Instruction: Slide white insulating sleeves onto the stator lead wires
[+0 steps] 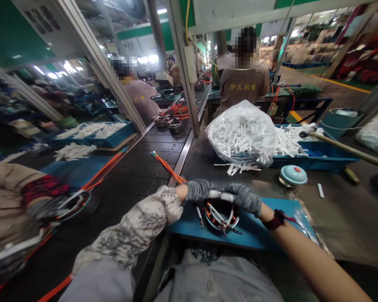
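Grips on stator; tubes in tray.

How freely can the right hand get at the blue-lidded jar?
Probably yes: the right hand looks near the blue-lidded jar, nothing visible stands between them, but it is busy at the wired ring.

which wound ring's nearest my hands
The ring over the blue mat, at your left hand and right hand; others sit up the conveyor or by the left worker.
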The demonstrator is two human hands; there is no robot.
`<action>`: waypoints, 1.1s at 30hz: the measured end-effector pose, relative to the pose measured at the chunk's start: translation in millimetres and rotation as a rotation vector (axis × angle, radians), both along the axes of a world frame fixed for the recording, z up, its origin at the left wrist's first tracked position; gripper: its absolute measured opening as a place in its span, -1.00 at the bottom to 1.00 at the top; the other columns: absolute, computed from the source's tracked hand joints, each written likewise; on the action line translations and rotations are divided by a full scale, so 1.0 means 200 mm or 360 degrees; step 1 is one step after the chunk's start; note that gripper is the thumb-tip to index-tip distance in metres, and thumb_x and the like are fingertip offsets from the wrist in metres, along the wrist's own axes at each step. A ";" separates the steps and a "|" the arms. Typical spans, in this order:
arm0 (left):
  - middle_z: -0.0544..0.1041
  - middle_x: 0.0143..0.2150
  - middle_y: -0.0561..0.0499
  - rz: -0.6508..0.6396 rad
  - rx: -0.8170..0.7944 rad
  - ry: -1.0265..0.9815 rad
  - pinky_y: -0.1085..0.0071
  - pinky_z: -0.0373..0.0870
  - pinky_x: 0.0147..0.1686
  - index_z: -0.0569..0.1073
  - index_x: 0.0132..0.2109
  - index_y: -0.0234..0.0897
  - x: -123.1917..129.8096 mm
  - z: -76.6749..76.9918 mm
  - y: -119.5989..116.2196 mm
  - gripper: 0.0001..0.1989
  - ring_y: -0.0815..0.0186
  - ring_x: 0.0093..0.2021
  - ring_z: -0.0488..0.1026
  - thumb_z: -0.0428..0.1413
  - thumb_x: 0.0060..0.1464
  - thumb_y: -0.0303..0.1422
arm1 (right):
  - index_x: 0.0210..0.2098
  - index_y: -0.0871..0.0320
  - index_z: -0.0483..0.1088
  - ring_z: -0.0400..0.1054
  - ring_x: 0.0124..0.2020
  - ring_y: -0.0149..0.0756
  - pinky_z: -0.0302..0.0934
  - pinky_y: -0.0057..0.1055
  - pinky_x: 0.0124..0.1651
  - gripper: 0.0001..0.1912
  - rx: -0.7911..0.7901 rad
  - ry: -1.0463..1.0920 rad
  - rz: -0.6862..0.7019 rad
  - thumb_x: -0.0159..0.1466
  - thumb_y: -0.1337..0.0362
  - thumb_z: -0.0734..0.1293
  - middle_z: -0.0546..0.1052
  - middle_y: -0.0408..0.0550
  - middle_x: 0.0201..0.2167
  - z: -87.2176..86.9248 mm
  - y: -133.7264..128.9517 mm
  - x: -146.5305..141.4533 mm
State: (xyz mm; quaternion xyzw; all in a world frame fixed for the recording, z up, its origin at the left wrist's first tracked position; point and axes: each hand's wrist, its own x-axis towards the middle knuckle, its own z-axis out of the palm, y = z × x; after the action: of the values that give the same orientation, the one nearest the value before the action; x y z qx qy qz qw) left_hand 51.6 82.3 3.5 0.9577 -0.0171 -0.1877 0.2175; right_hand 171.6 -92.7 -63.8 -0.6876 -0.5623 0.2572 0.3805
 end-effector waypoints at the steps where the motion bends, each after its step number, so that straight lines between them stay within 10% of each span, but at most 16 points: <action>1: 0.57 -0.32 0.00 -0.0012 0.0098 0.0033 0.48 0.35 -0.22 0.52 -0.20 -0.26 0.01 0.00 -0.01 -0.56 0.30 -0.29 0.49 -0.05 0.24 -0.01 | -0.23 0.13 0.56 0.39 -0.30 -0.24 0.31 -0.25 -0.11 -0.63 0.0026 -0.0092 -0.0031 0.31 0.01 0.25 0.56 -0.01 -0.33 0.00 -0.01 0.00; 7: 0.59 -0.30 -0.10 -0.0095 0.0505 0.0122 0.38 0.37 -0.27 0.54 -0.14 -0.28 0.05 -0.03 -0.06 -0.50 0.21 -0.31 0.52 -0.19 0.30 -0.07 | -0.24 0.13 0.55 0.41 -0.27 -0.23 0.33 -0.29 -0.16 -0.60 0.0157 -0.0068 -0.0144 0.25 -0.07 0.32 0.55 0.00 -0.31 -0.06 -0.09 0.10; 19: 0.61 -0.18 0.02 0.0223 -0.0180 -0.0440 0.43 0.42 -0.15 0.52 -0.06 -0.24 0.00 -0.16 -0.08 -0.60 0.30 -0.19 0.53 -0.13 0.33 -0.14 | 0.01 0.10 0.48 0.47 -0.08 -0.18 0.35 -0.21 0.04 -0.64 -0.0015 -0.0285 -0.0377 0.34 0.10 0.23 0.59 0.03 -0.07 -0.13 -0.03 0.23; 25: 0.56 0.00 -0.23 0.0777 0.0603 -0.0675 0.02 0.33 0.09 0.54 -0.01 -0.33 -0.06 -0.15 0.03 -0.68 0.04 0.02 0.48 -0.01 0.27 -0.27 | 0.18 0.07 0.36 0.37 0.09 -0.18 0.15 -0.16 0.24 -0.56 -0.0213 -0.0718 -0.0524 0.34 0.34 0.15 0.50 0.11 0.08 -0.19 0.09 0.35; 30: 0.46 0.20 -0.07 -0.0005 0.0601 -0.0964 -0.05 -0.12 0.38 0.44 0.17 -0.18 -0.17 -0.21 0.06 -0.60 0.09 0.32 0.21 0.06 0.24 -0.19 | 0.09 0.17 0.41 0.41 0.03 -0.11 0.21 -0.14 0.15 -0.63 -0.0407 -0.0991 -0.0639 0.38 0.34 0.13 0.51 0.24 0.02 -0.26 0.12 0.37; 33: 0.54 0.10 0.02 -0.0076 0.0501 -0.0858 -0.06 -0.12 0.38 0.49 0.10 -0.12 -0.20 -0.24 0.08 -0.69 0.14 0.33 0.20 0.02 0.28 -0.26 | 0.00 0.23 0.44 0.43 -0.04 -0.16 0.27 -0.16 0.07 -0.71 -0.0508 -0.1116 -0.0692 0.40 0.31 0.17 0.52 0.20 -0.05 -0.28 0.10 0.38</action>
State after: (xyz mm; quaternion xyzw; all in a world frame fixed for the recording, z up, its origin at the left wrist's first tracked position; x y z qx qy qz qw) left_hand 10.7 98.3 -44.2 0.9942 -0.0675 0.0676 0.0497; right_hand 247.1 -72.7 -118.8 -0.8857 -0.4530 0.0058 0.1010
